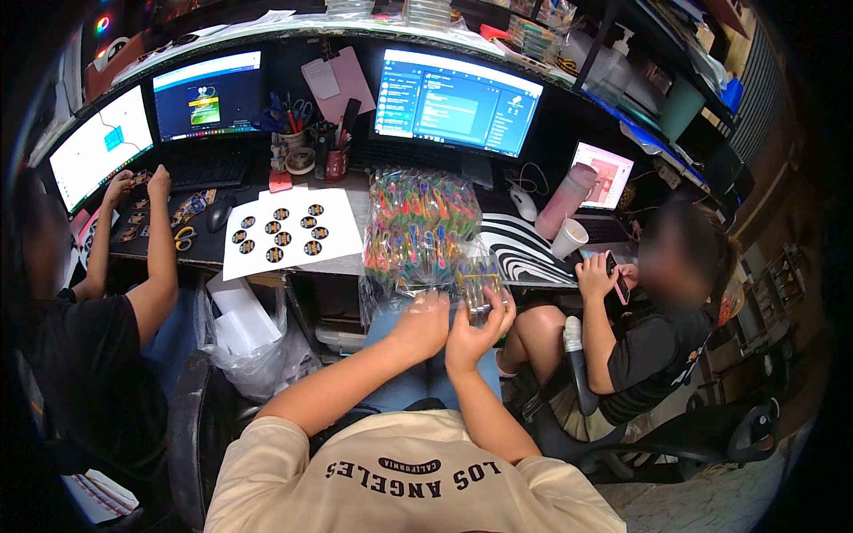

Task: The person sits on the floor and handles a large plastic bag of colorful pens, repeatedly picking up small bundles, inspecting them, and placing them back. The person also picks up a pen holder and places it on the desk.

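Note:
My left hand (423,323) grips the lower edge of a big clear plastic bag (418,226) stuffed with several multicoloured small items; the film partly covers my fingers. The bag rests on the desk's front edge. My right hand (477,327) is just to the right, touching the left, and holds up a small clear packet (481,286) with a few of the same coloured pieces inside. Both forearms rise from my beige shirt at the bottom.
A white sheet with round dark stickers (286,233) lies left of the bag. Monitors (455,105), a pen cup (336,162), a pink bottle (567,201) and a paper cup (569,238) stand on the desk. One person (98,355) sits left, another with a phone (662,329) right.

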Available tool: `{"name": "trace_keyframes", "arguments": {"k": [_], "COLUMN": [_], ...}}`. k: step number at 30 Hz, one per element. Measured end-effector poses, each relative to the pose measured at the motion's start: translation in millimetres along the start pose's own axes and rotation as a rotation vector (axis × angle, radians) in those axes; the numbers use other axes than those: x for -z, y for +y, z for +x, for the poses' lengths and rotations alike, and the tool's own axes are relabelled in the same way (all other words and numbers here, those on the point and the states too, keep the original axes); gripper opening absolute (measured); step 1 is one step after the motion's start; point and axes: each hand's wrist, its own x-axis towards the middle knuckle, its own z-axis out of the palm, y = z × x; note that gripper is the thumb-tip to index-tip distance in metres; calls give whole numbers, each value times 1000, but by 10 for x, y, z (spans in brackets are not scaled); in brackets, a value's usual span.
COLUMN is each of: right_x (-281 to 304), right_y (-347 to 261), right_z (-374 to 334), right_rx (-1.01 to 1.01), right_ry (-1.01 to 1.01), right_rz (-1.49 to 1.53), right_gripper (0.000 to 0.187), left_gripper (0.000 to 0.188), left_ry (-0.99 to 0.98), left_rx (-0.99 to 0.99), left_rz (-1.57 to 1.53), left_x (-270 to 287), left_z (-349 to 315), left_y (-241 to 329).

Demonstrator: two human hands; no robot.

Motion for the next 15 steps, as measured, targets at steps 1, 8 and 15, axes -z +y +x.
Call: {"name": "trace_keyframes", "arguments": {"k": [1, 8, 15], "right_x": [3, 23, 15], "right_y": [-2, -23, -47], "right_z": [-5, -30, -31], "right_rx": [5, 9, -28], "right_ry": [-1, 0, 15], "right_rz": [-6, -70, -99], "right_gripper": [46, 51, 52], "left_gripper": [47, 70, 58], "left_ry": [152, 350, 184], "left_rx": [-46, -162, -194], "left_rz": [88, 457, 418], "left_x": [16, 74, 284], "left_z": [42, 415, 654], "left_y": [17, 2, -68]}}
